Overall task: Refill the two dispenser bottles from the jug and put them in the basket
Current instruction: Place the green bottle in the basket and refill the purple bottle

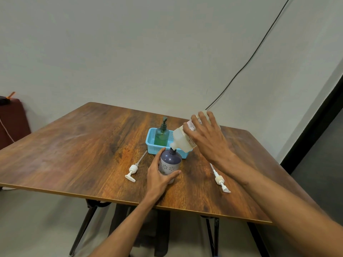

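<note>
A purple dispenser bottle [170, 162] with white flower marks stands upright on the table, its neck uncapped. My left hand [159, 175] grips its body from the left and front. My right hand [206, 138] holds the whitish jug [181, 140], tilted steeply so its spout sits right at the purple bottle's neck. Behind them a green dispenser bottle [162, 135] with its dark pump fitted stands inside the light blue basket [151, 143].
Two loose white pump heads lie on the wooden table [83, 145]: one pump head [132, 170] left of the purple bottle, another pump head [220, 180] under my right forearm. A black cable [259, 43] runs down the wall. The table's front edge is close to me.
</note>
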A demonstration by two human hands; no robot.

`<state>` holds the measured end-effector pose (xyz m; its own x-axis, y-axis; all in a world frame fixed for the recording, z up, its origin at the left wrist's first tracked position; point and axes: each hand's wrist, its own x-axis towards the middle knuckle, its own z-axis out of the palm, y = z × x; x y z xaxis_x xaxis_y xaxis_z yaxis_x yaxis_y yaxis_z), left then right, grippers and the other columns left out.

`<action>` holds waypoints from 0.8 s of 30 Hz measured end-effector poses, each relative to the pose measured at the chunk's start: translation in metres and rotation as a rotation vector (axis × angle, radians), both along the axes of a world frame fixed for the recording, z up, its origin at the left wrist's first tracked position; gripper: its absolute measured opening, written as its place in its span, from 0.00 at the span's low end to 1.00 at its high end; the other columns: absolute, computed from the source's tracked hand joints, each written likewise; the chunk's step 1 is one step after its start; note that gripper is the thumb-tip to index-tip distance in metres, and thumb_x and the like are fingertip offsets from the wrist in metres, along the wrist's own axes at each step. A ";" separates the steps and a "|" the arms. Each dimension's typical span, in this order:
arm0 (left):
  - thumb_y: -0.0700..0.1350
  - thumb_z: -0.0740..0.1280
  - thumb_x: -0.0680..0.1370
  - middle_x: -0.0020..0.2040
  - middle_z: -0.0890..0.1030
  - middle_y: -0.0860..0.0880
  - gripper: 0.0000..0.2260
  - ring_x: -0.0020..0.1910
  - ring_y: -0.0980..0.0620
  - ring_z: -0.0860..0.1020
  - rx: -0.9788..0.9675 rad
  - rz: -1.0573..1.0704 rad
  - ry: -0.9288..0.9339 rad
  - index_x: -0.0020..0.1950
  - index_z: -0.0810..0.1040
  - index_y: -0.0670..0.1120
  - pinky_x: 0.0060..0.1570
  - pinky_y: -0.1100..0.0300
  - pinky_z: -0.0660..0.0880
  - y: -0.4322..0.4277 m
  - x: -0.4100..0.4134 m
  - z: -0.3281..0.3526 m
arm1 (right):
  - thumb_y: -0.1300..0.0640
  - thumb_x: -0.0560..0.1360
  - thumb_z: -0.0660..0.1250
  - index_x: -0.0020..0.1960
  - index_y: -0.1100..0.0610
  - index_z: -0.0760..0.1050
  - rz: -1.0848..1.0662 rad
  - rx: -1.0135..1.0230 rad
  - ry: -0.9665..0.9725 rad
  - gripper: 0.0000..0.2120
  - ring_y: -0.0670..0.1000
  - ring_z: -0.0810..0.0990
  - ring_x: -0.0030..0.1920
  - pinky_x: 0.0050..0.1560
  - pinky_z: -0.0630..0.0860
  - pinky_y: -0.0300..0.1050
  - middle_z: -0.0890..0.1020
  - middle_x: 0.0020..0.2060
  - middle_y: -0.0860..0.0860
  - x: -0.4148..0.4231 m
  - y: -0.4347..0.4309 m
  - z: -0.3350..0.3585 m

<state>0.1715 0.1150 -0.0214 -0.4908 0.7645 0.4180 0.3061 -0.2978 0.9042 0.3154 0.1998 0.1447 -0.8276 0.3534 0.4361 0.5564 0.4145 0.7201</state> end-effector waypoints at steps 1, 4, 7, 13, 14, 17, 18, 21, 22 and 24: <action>0.52 0.81 0.64 0.68 0.74 0.55 0.43 0.65 0.62 0.73 -0.001 -0.002 0.001 0.75 0.65 0.51 0.65 0.56 0.74 0.000 0.000 0.000 | 0.66 0.72 0.70 0.70 0.57 0.68 -0.016 -0.040 0.041 0.28 0.68 0.69 0.67 0.70 0.64 0.68 0.73 0.65 0.65 0.003 0.001 -0.004; 0.52 0.81 0.64 0.68 0.74 0.55 0.43 0.65 0.62 0.73 -0.007 -0.004 -0.001 0.75 0.65 0.50 0.66 0.57 0.74 0.000 0.000 0.000 | 0.62 0.67 0.77 0.69 0.55 0.71 -0.053 -0.151 0.174 0.32 0.66 0.72 0.64 0.66 0.67 0.65 0.76 0.63 0.62 0.010 0.003 -0.019; 0.52 0.81 0.64 0.68 0.74 0.55 0.43 0.65 0.62 0.73 -0.012 -0.004 -0.002 0.75 0.65 0.51 0.65 0.59 0.74 0.000 0.001 0.000 | 0.59 0.61 0.81 0.71 0.54 0.72 -0.093 -0.286 0.318 0.40 0.65 0.74 0.64 0.65 0.69 0.64 0.77 0.63 0.61 0.015 0.003 -0.039; 0.53 0.81 0.64 0.69 0.73 0.55 0.43 0.65 0.61 0.73 -0.027 0.000 -0.020 0.75 0.64 0.53 0.66 0.57 0.74 -0.001 0.003 0.000 | 0.56 0.65 0.79 0.75 0.51 0.69 -0.107 -0.614 0.626 0.40 0.57 0.74 0.67 0.67 0.71 0.56 0.77 0.66 0.54 0.024 -0.007 -0.076; 0.53 0.81 0.64 0.69 0.73 0.55 0.43 0.65 0.61 0.73 -0.026 -0.001 -0.020 0.75 0.64 0.52 0.65 0.56 0.74 -0.001 0.002 0.000 | 0.56 0.66 0.78 0.75 0.50 0.68 -0.096 -0.649 0.683 0.40 0.56 0.75 0.66 0.65 0.72 0.54 0.77 0.65 0.53 0.025 -0.008 -0.081; 0.52 0.81 0.65 0.69 0.74 0.55 0.42 0.65 0.60 0.74 -0.025 -0.002 -0.019 0.75 0.65 0.52 0.65 0.54 0.75 -0.001 0.002 0.001 | 0.55 0.65 0.80 0.72 0.51 0.71 -0.054 -0.722 0.835 0.38 0.55 0.78 0.60 0.56 0.78 0.52 0.80 0.61 0.52 0.027 -0.009 -0.096; 0.52 0.81 0.65 0.69 0.74 0.55 0.42 0.65 0.60 0.74 -0.027 -0.002 -0.017 0.75 0.65 0.52 0.65 0.54 0.75 -0.001 0.003 0.002 | 0.54 0.64 0.81 0.71 0.50 0.72 -0.043 -0.756 0.884 0.38 0.54 0.79 0.58 0.54 0.80 0.53 0.80 0.59 0.51 0.027 -0.008 -0.102; 0.53 0.81 0.64 0.69 0.73 0.56 0.43 0.65 0.60 0.73 -0.031 -0.004 -0.012 0.75 0.64 0.54 0.66 0.54 0.74 -0.002 0.003 0.002 | 0.53 0.63 0.82 0.68 0.48 0.71 -0.014 -0.917 1.095 0.37 0.52 0.80 0.56 0.50 0.83 0.54 0.80 0.57 0.49 0.028 -0.006 -0.117; 0.53 0.81 0.65 0.69 0.73 0.56 0.43 0.65 0.60 0.73 -0.034 -0.002 -0.009 0.75 0.64 0.54 0.66 0.55 0.74 -0.002 0.003 0.002 | 0.53 0.63 0.82 0.68 0.49 0.71 -0.009 -0.969 1.160 0.36 0.52 0.80 0.56 0.49 0.83 0.52 0.80 0.57 0.49 0.028 -0.006 -0.120; 0.51 0.80 0.65 0.69 0.73 0.55 0.42 0.66 0.60 0.73 -0.036 0.001 -0.005 0.75 0.64 0.53 0.66 0.56 0.74 -0.002 0.003 0.003 | 0.55 0.64 0.83 0.66 0.50 0.72 0.001 -1.045 1.244 0.35 0.51 0.80 0.56 0.45 0.80 0.42 0.80 0.56 0.49 0.027 -0.007 -0.128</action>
